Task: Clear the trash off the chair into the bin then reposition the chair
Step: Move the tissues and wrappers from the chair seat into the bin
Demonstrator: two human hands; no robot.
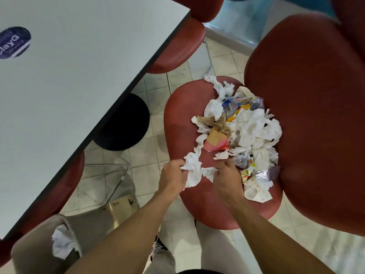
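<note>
Over the chair (177,107), both hands (173,175) pinch tissue (192,169).

A pale grey counter with a dark edge (65,80) fills the upper left, bearing a blue oval sticker (13,42) near its left side. Its round black pedestal base (126,123) stands on the cream tiled floor (156,95). Two other red padded seats (177,46) are tucked under it.

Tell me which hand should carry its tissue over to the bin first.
Probably the left hand. It grips a crumpled white tissue and sits nearer the beige bin, low on that same side. The right hand pinches a smaller tissue piece, farther away.
</note>
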